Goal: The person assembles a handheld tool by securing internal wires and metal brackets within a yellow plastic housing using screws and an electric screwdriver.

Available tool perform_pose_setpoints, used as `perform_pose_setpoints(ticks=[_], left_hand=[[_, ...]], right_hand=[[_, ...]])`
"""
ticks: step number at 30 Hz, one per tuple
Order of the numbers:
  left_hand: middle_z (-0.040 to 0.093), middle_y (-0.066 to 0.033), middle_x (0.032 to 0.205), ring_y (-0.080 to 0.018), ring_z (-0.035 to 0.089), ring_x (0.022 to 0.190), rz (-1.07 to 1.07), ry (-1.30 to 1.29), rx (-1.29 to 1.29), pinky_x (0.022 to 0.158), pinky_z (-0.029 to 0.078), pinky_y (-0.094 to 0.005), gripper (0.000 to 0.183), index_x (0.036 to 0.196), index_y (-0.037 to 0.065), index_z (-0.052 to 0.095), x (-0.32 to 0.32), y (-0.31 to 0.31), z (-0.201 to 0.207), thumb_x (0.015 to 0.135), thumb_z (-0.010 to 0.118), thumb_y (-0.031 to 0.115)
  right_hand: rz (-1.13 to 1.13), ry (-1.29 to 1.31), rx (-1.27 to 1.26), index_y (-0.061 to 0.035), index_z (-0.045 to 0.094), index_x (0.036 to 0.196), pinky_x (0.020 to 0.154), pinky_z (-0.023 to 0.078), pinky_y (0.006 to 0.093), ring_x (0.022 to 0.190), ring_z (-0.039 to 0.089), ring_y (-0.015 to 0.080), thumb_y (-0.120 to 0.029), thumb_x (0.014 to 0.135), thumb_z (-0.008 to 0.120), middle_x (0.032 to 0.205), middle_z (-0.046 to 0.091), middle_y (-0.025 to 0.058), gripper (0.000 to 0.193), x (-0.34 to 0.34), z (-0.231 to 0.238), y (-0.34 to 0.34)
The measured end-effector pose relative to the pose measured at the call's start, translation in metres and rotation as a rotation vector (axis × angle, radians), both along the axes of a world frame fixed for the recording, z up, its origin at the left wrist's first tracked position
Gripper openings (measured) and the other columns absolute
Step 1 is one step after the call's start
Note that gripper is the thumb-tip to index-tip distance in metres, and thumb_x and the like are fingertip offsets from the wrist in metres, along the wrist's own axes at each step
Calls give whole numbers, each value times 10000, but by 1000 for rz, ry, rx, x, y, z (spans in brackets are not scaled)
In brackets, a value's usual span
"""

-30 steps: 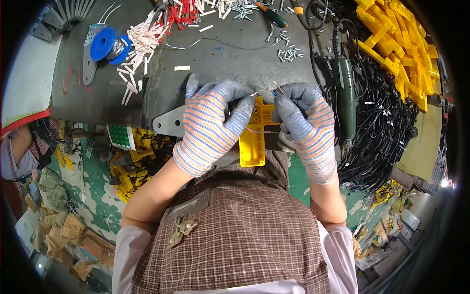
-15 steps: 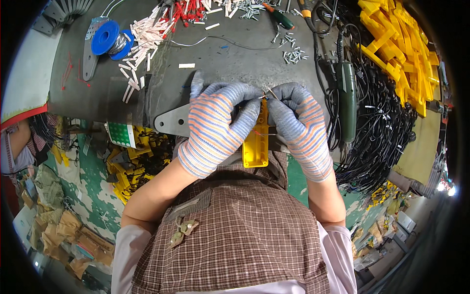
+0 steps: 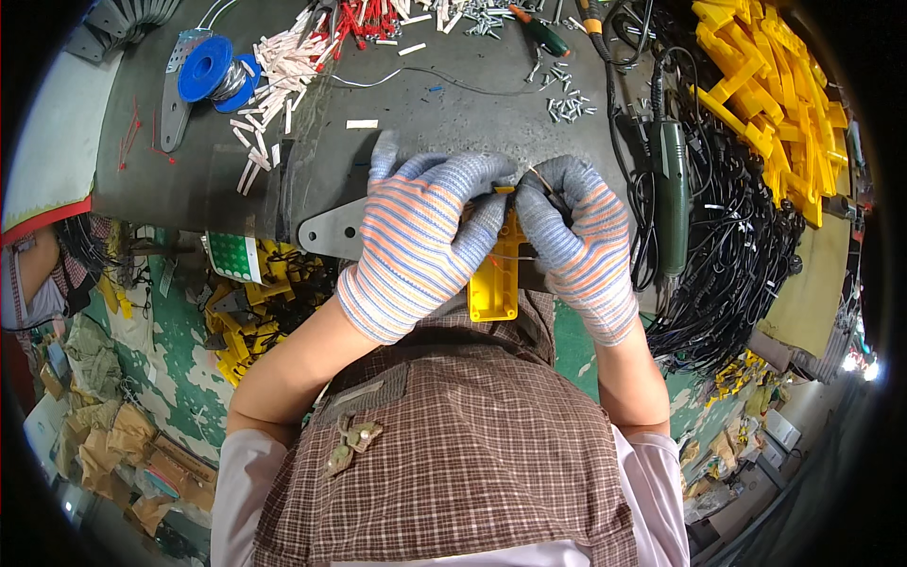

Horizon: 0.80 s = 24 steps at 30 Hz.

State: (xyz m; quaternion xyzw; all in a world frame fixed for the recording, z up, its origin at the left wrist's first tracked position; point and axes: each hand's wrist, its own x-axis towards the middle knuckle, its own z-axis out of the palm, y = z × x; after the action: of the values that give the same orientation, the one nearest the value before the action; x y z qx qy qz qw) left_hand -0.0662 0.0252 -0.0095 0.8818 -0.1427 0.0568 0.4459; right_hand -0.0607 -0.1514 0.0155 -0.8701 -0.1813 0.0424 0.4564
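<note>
Both hands wear grey-blue gloves with orange and white stripes. Between them lies a long yellow plastic housing (image 3: 492, 300), open side up, its far part hidden under my fingers. Thin wires (image 3: 512, 257) cross its middle. My left hand (image 3: 425, 222) is closed at its fingertips over the housing's far end; what it pinches is hidden. My right hand (image 3: 576, 236) pinches a thin wire (image 3: 539, 176), whose light end pokes up past the fingertips. The two sets of fingertips nearly touch. Beside my left hand, a grey metal plate with holes (image 3: 331, 231) sticks out over the bench edge.
On the bench are a blue solder spool (image 3: 206, 70), white strips (image 3: 283, 71), red parts (image 3: 364, 21), screws (image 3: 569, 106) and a screwdriver (image 3: 540, 33). A green power tool (image 3: 670, 189), black cables (image 3: 718, 265) and piled yellow housings (image 3: 770, 94) stand right. A person's arm (image 3: 38, 265) shows far left.
My fingertips have shifted slightly and drawn closer over the housing. The wire ends that showed between them are now mostly covered, and the light wire end sits further right.
</note>
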Motion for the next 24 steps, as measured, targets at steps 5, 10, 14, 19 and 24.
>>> perform_pose_setpoints(ticks=[5, 10, 14, 19, 24], left_hand=[[660, -56, 880, -255, 631, 866, -85, -263, 181, 1035, 278, -568, 183, 951, 130, 661, 8, 5, 5, 771, 688, 148], [678, -52, 791, -258, 646, 822, -149, -18, 8, 1011, 302, -621, 143, 898, 153, 658, 17, 9, -2, 800, 657, 257], [672, -44, 751, -271, 651, 798, -102, 103, -79, 1004, 311, -616, 132, 867, 151, 652, 15, 9, -1, 796, 663, 262], [652, -61, 814, -254, 627, 816, -150, 30, 28, 1010, 333, -495, 143, 861, 79, 646, 14, 7, 2, 751, 684, 162], [650, -47, 831, -252, 621, 852, -126, -431, 190, 1034, 290, -536, 153, 853, 111, 639, 7, 4, -1, 714, 684, 156]], right_hand=[[108, 79, 22, 3, 623, 909, 644, 491, 315, 723, 611, 231, -35, 820, 614, 847, 600, 113, 98, 8, 2, -8], [-172, 282, 163, -18, 626, 966, 645, 497, 319, 701, 628, 227, -52, 808, 631, 809, 642, 93, 162, -5, 2, 1], [26, -331, -224, -57, 638, 1000, 629, 504, 370, 700, 631, 276, -86, 786, 674, 810, 659, 90, 218, -1, -2, -4], [65, -426, -370, -65, 637, 956, 625, 498, 394, 692, 614, 306, -106, 783, 670, 809, 637, 112, 180, 2, -1, -9], [315, 562, -8, -19, 605, 937, 631, 484, 406, 759, 607, 347, -40, 744, 644, 798, 596, 155, 199, 29, 17, -23]])
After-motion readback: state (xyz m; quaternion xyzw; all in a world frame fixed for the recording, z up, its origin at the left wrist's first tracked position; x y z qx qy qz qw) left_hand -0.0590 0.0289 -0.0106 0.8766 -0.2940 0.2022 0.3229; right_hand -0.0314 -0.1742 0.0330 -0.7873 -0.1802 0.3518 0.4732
